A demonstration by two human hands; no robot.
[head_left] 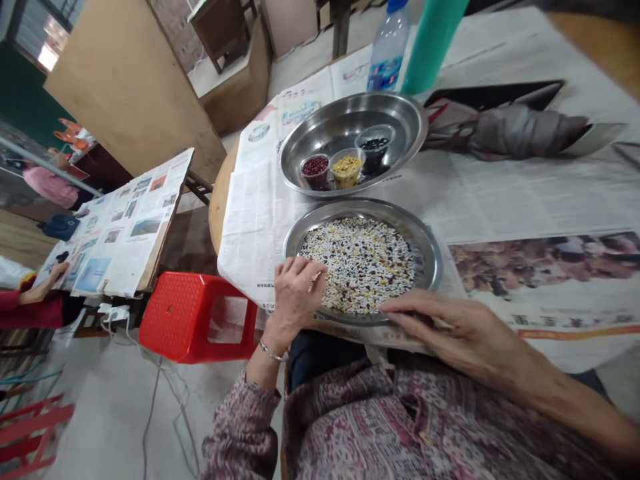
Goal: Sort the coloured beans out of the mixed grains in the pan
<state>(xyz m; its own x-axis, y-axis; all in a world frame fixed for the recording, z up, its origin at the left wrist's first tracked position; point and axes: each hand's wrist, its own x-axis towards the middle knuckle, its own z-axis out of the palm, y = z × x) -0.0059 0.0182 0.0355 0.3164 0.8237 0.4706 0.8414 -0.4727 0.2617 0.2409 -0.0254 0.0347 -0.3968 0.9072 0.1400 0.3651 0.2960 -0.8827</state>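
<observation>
A shallow round metal tray (436,257) lies on the near side of the table, filled with white grains (360,260) mixed with dark red, yellow and black ones. My left hand (297,290) is at its left rim, fingers curled in over the grains; what they hold is hidden. My right hand (465,333) reaches over the near right rim, its fingers stretched and the thumb a little apart, fingertips at the edge of the grains. Just beyond, a larger metal basin (325,127) holds plastic cups of red beans (316,172), yellow grains (347,168) and black beans (375,148).
Newspaper (500,193) covers the table. Behind the basin stand a plastic bottle (387,57) and a green container (433,47); a grey wrapped bundle (515,130) lies to the right. On the left are a red stool (175,317), another papered table (135,220) and a person's hand (59,269).
</observation>
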